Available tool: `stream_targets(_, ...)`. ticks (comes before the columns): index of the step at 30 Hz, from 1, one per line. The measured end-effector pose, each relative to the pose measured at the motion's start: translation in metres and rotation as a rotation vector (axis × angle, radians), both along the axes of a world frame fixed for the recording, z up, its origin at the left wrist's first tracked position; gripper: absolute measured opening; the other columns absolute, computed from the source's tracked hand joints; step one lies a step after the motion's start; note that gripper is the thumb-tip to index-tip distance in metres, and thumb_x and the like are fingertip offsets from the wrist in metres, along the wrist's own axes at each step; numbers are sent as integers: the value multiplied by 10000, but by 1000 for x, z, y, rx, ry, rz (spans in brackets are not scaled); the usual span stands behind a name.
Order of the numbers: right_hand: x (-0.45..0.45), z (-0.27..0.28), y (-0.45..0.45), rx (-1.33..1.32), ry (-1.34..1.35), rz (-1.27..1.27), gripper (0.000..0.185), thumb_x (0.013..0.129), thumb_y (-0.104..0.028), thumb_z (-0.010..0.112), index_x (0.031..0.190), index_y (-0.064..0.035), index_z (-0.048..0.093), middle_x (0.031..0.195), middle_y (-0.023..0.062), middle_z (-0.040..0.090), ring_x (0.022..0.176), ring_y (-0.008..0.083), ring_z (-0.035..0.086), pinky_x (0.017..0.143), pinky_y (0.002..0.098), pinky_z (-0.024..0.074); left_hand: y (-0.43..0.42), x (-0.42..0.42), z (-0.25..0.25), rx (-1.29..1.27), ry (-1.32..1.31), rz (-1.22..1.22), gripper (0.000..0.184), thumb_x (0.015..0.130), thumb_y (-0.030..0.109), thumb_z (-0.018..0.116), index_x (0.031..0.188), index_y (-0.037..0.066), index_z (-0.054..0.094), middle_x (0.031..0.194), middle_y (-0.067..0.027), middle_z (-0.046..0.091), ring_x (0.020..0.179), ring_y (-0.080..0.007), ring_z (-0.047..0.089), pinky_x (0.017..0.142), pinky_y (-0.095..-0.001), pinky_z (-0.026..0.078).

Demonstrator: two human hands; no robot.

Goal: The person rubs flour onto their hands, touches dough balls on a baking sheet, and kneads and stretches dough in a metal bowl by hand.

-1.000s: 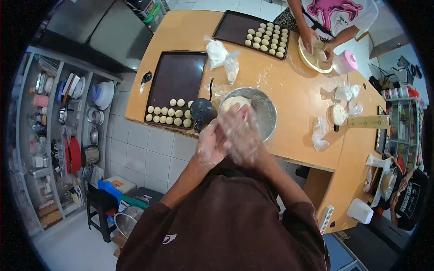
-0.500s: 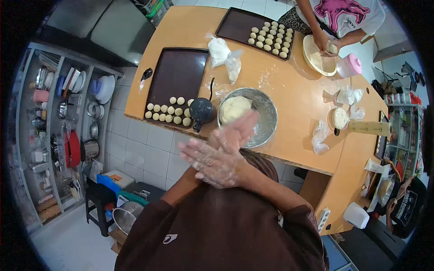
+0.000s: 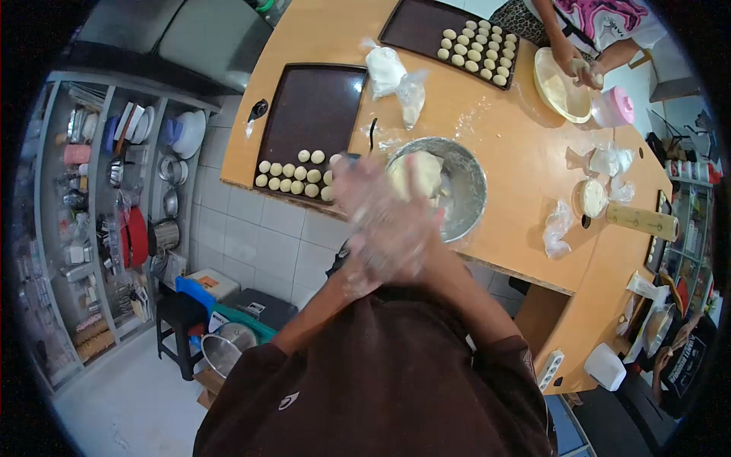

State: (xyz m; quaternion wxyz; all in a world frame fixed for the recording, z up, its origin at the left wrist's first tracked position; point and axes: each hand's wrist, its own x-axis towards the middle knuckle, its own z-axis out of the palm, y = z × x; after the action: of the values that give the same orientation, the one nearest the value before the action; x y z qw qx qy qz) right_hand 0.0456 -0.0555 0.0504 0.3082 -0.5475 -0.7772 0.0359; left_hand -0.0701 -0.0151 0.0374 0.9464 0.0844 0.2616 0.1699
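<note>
My left hand (image 3: pixel 373 247) and my right hand (image 3: pixel 407 228) are pressed together in front of my chest, both dusted with flour. Motion smears the fingers, and whatever lies between the palms is hidden. Just beyond them is a metal bowl (image 3: pixel 474 179) with a large lump of pale dough (image 3: pixel 419 177) in it, partly covered by my fingers. To the left, a dark baking tray (image 3: pixel 312 103) carries rows of small dough balls (image 3: pixel 298 174) along its near end. A black object beside the bowl is almost wholly behind my hands.
Across the table, a person's hands (image 3: pixel 585 70) work over a cream basin (image 3: pixel 550 87), beside another tray (image 3: pixel 415 29) of dough balls. Bags of white powder (image 3: pixel 387 70) stand behind the bowl. At right are a tub (image 3: pixel 590 198), a wrap roll (image 3: pixel 643 221) and another person (image 3: pixel 689 354).
My hands have shifted against each other, from crossed with fingers stretched out to a blurred, more upright press. The view has swung slightly, so the table sits further right and higher.
</note>
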Motion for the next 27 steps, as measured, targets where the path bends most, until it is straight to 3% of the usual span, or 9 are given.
stream_targets(7, -49, -16, -19, 134, 88, 410, 668, 922, -323, 497, 1518, -95, 302, 1608, 117, 202, 1500, 209, 136, 1180, 583, 79, 11, -4, -33, 374, -259, -110, 727, 989, 561, 366, 1564, 202, 103, 1623, -83, 126, 1499, -221, 77, 1213, -396, 32)
stream_targets(9, -100, -40, 15, -124, 370, -830, 668, 915, -309, 504, 1518, -97, 307, 1597, 120, 235, 1492, 224, 175, 1179, 586, 83, -1, -16, -44, 396, -333, -150, 775, 971, 587, 397, 1564, 190, 94, 1619, -94, 132, 1490, -226, 121, 1205, -402, 85)
stream_targets(11, -100, -43, 23, -247, 404, -1077, 642, 908, -287, 510, 1495, -89, 344, 1568, 138, 289, 1476, 256, 221, 1175, 599, 83, -3, -36, -26, 302, -135, -174, 769, 984, 566, 383, 1558, 131, 112, 1606, -102, 171, 1474, -243, 192, 1191, -413, 182)
stream_targets(15, -17, -9, 1, -116, 29, 127, 537, 934, -272, 481, 1431, -73, 450, 1503, 181, 401, 1449, 324, 288, 1157, 648, 78, 21, -36, 13, 153, 32, 9, 694, 1018, 519, 310, 1537, 78, 180, 1582, -126, 236, 1440, -272, 280, 1174, -433, 256)
stream_targets(18, -126, -41, 42, -353, 124, -1180, 606, 961, -351, 428, 1496, -81, 333, 1565, 152, 289, 1465, 345, 231, 1152, 653, 11, 16, -29, -28, -102, -279, 8, 654, 1031, 488, 284, 1525, 65, 217, 1578, -128, 255, 1426, -313, 304, 1171, -449, 272)
stream_targets(20, -118, -31, 55, -379, 64, -1105, 629, 978, -385, 397, 1519, -83, 287, 1590, 137, 242, 1472, 354, 202, 1153, 647, -15, 8, -33, -65, -631, -563, -99, 664, 1025, 498, 302, 1526, 71, 214, 1577, -126, 258, 1415, -326, 322, 1175, -445, 268)
stream_targets(21, -73, -2, 53, -345, -7, -590, 627, 986, -394, 384, 1521, -82, 280, 1594, 132, 232, 1474, 356, 192, 1155, 639, -18, 22, -42, -49, 56, -401, -280, 661, 1017, 475, 381, 1506, 54, 241, 1548, -162, 285, 1422, -295, 313, 1169, -442, 287)
stream_targets(24, -39, 10, 59, -359, -191, -172, 654, 977, -441, 408, 1514, -84, 302, 1600, 102, 231, 1481, 337, 177, 1163, 619, 18, 54, -69, -13, 282, 314, -185, 417, 1019, 372, 454, 1173, 3, 573, 1028, -143, 659, 853, -199, 687, 624, -272, 585)
stream_targets(27, -38, 7, 56, -358, -98, -210, 657, 973, -470, 419, 1497, -79, 345, 1589, 95, 263, 1474, 350, 195, 1160, 620, 41, 78, -91, -31, 253, 397, -171, 349, 1021, 311, 452, 931, 18, 620, 740, -68, 632, 529, -120, 599, 374, -195, 429)
